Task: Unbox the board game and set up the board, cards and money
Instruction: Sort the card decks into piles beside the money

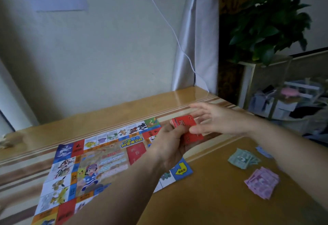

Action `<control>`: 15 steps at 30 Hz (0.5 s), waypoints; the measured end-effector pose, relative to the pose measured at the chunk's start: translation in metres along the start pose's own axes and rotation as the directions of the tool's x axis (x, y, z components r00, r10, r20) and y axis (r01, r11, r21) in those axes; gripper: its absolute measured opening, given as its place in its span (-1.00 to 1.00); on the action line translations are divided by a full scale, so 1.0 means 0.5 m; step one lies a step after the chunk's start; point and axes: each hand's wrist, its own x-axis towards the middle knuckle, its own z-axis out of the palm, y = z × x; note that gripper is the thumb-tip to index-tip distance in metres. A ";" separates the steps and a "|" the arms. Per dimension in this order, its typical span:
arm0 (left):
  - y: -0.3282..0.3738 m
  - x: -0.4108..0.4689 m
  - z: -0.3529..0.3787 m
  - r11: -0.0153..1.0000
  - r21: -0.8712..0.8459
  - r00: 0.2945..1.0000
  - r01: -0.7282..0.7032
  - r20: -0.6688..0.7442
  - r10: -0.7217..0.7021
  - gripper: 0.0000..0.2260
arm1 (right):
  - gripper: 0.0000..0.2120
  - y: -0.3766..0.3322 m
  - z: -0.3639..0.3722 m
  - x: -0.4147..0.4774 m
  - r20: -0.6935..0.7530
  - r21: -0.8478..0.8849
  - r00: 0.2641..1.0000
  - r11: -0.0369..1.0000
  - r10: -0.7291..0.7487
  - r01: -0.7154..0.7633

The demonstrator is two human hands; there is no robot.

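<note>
Two bare forearms reach in over a wooden table [204,203], one from the lower left and one from the right, meeting above the far right corner of the game board [88,164]. The left hand [170,146] has its fingers curled round a small stack of red cards [184,123], held up off the board and tipped slightly. The right hand [218,120] hovers just beside the stack with its fingers spread and straight; its thumb lies against the cards, though whether it pinches one is too blurred to tell.

A red square [136,152] on the board, matching the cards in colour, lies below and to the left of the stack, just beside the left wrist. The left hand is the nearer one, so setting the stack there looks like a short move down and back.

Green banknotes [243,159], pink banknotes [262,184] and blue banknotes [264,152] sit in separate piles on the table to the right, well apart from the board. Bare tabletop lies between them and the board edge.
</note>
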 end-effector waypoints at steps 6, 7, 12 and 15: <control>-0.081 0.093 0.056 0.995 -0.061 0.985 0.081 -0.147 -0.089 -0.89 | -0.83 0.119 -0.042 0.016 -0.018 0.444 0.965 0.867 0.260 -0.226; -0.092 0.103 0.063 0.993 -0.067 0.980 0.101 -0.167 -0.110 -0.91 | -0.86 0.134 -0.046 0.017 -0.017 0.447 0.961 0.862 0.277 -0.240; -0.116 0.136 0.083 0.984 -0.073 0.956 0.164 -0.233 -0.176 -0.94 | -0.93 0.180 -0.067 0.028 0.030 0.488 0.946 0.821 0.323 -0.296; -0.121 0.150 0.090 0.978 -0.107 0.944 0.179 -0.262 -0.201 -0.97 | -0.95 0.193 -0.072 0.039 0.022 0.491 0.941 0.817 0.336 -0.303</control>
